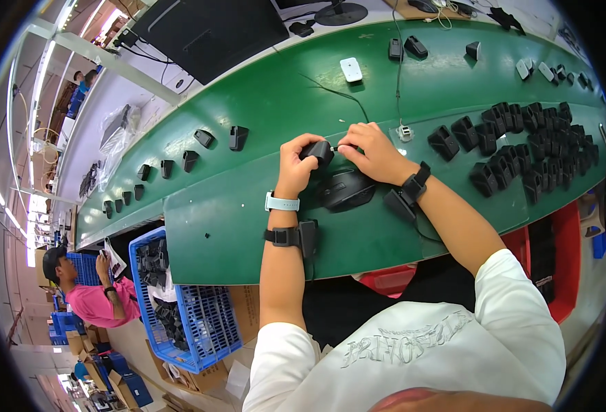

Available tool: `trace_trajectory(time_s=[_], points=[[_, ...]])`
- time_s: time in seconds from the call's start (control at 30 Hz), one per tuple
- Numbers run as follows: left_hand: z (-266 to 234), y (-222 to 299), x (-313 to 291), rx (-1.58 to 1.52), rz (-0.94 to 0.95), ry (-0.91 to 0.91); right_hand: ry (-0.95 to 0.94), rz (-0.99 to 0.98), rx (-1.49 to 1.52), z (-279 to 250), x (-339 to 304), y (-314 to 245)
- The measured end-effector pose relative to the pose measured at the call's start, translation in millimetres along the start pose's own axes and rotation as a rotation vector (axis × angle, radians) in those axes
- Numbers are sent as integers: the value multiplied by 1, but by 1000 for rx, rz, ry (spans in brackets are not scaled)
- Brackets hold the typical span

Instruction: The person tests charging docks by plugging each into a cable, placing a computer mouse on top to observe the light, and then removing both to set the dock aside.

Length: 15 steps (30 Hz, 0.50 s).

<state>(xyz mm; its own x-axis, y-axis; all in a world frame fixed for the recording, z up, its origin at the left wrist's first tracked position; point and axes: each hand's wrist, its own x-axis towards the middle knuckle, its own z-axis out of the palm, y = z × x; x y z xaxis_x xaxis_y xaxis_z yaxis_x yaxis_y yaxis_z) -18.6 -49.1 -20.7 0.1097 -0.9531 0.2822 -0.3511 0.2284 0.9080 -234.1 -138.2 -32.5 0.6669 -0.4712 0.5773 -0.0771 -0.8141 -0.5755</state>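
My left hand is closed around a small black plastic device, holding it just above the green bench. At the device's right side, my right hand pinches a thin dark plug-like piece between thumb and fingers. Its tip meets or nearly meets the device; exact contact is too small to tell. A thin black cable runs across the bench up to my right fingers. Just below both hands, a larger rounded black object rests on the bench.
Many black devices crowd the right of the green bench; several more line the left. A white box, a hanging cable with a connector and a monitor lie beyond. A blue crate and a person in pink are left.
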Motion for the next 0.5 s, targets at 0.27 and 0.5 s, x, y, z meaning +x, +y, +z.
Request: trace_trajectory(time_s=[0.27,0.5], points=[[5,6,3,-91,-94,-7,-50,42,28,-4,1,-2],[22,-4,3,-36,-25,46,2,-23,-50,2,-4,7]])
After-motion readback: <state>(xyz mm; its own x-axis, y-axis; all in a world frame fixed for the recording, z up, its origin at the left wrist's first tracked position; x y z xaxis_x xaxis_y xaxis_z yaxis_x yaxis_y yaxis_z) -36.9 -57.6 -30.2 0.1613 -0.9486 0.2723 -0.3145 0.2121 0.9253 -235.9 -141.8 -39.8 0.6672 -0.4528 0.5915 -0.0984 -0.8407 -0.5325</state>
